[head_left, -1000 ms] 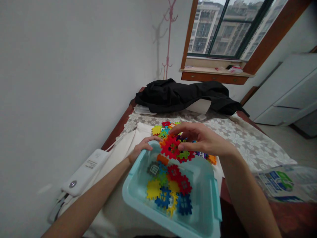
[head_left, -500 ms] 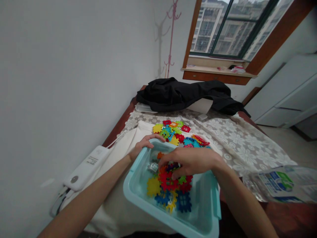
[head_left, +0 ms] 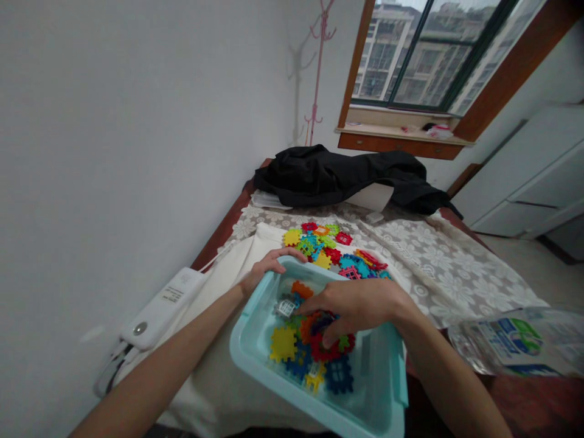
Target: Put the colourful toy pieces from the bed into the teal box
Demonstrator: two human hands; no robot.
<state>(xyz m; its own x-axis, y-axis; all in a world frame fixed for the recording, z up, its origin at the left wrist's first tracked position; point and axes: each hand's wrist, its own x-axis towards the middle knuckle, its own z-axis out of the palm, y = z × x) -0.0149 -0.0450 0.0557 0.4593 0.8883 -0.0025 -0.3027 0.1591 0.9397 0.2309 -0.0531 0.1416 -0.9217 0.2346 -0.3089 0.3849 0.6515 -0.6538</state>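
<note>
A light-blue plastic basin (head_left: 396, 380) is tilted toward me. My left hand (head_left: 269, 267) grips its far-left rim, with the fingers over the edge. My right hand (head_left: 349, 307) reaches inside, its thumb and forefinger spread apart above the toy building pieces. Under the thumb lies a red gear-edged piece (head_left: 325, 351). Near the forefinger tip are a white window-shaped piece (head_left: 286, 308) and an orange piece (head_left: 302, 289). A yellow square piece (head_left: 283, 344) and a dark-blue window piece (head_left: 339, 374) rest lower in the basin. My palm hides some pieces.
Beyond the basin, colourful pieces (head_left: 323, 240) lie heaped on a white cloth (head_left: 237, 267). A white power strip (head_left: 162, 304) sits at left along the wall. Black clothing (head_left: 347, 173) covers the far end. A clear plastic package (head_left: 515, 340) lies at right.
My right hand has shifted within the basin and its fingers have spread. The red piece moved down and right, uncovering the orange and blue pieces at the back. My left hand stays on the rim.
</note>
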